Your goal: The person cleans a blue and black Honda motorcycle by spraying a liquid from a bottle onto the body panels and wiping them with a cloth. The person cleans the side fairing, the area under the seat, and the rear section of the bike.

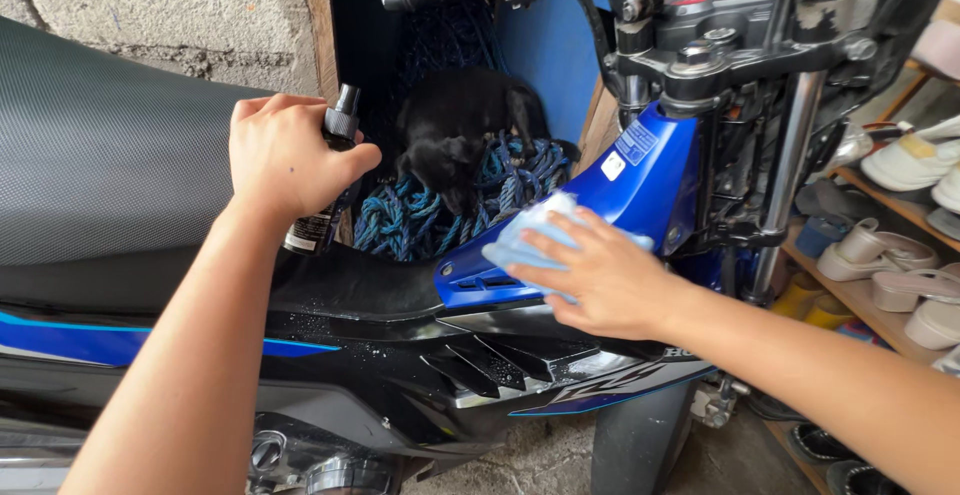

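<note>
My right hand (600,275) lies flat on a pale blue, crumpled cleaning cloth (530,235), fingers spread and pressing it against the glossy blue plastic side panel (640,185) of the motorcycle, just below the steering head. The cloth sits under my palm and sticks out past my fingertips toward the left and up — toward the seat side of the bike. The panel's long axis climbs from lower left to upper right, its narrow end pointing down toward the black step-through floor (350,290), and my hand lies across that slope rather than along it.

My left hand (285,160) is wrapped around a small dark spray bottle with a black pump nozzle (330,170), fingers closed on its body. The bottle stands nearly upright, its long axis tipped a little so the nozzle is uppermost and the base lowest, near the front of the grey textured seat (100,145). Which way the nozzle opening faces I cannot tell. The bottle is well left of the cloth, so the right hand is the nearer one to the blue panel.

Behind the bike a black puppy (460,125) lies on a heap of blue rope netting (440,210). Water droplets bead on the black lower fairing (480,355), and shoes sit on wooden shelves (900,205) at the right.
</note>
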